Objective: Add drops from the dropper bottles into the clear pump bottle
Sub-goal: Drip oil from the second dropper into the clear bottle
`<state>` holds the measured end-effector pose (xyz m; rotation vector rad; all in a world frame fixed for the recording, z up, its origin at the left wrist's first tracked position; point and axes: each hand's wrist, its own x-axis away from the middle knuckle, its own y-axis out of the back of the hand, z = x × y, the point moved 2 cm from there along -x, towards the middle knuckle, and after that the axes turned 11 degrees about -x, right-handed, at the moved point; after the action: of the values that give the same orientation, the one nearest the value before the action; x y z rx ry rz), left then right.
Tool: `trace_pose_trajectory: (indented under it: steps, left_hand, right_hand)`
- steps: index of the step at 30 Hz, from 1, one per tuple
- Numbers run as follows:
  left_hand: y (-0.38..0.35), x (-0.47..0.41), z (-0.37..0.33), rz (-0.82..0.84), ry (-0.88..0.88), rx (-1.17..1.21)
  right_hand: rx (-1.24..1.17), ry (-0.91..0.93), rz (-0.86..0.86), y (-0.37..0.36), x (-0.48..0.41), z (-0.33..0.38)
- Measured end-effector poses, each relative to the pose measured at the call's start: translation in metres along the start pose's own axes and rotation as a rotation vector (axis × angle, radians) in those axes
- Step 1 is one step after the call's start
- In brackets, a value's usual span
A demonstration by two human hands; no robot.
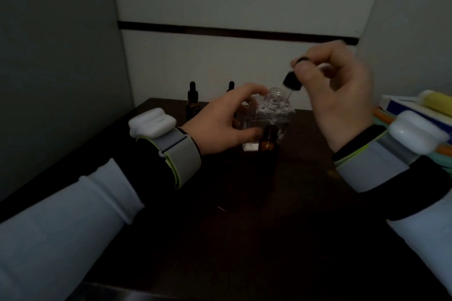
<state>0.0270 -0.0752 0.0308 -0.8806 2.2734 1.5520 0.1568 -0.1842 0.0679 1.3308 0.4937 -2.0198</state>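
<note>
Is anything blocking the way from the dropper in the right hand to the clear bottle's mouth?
Nothing visible. The clear bottle stands open, no pump on it, and the dropper in the right hand slants down to its rim. The left hand grips its side, below the mouth.

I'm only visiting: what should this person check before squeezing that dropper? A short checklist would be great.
1. Neck of the clear square plastic bottle is uncapped: ok.
2. The left hand grips that bottle to steady it: ok.
3. The right hand pinches the black-capped glass dropper by its bulb: ok.
4. Dropper tip is inside the neck, not just at its rim: cannot tell.
5. Liquid is in the dropper's glass tube: cannot tell.
6. The open amber glass bottle stands upright in front of the clear one: ok.
</note>
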Motion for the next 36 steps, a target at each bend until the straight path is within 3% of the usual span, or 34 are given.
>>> trace_pose_trajectory:
  steps: [5,16,22,36]
  left_hand:
    - [0.000,0.000,-0.001,0.002,0.003,0.004]
    - [0.001,0.001,-0.001,0.000,0.000,0.006]
    - [0.001,0.001,-0.002,-0.003,-0.007,0.013]
    - [0.002,0.001,-0.002,0.005,-0.007,0.001]
  right_hand:
    - [-0.027,0.026,-0.165,0.010,-0.004,0.003]
    - [0.022,0.108,-0.107,0.007,-0.002,0.007]
    - [0.236,-0.007,0.077,-0.004,0.005,-0.008]
    - [0.214,-0.040,0.115,-0.004,0.006,-0.011]
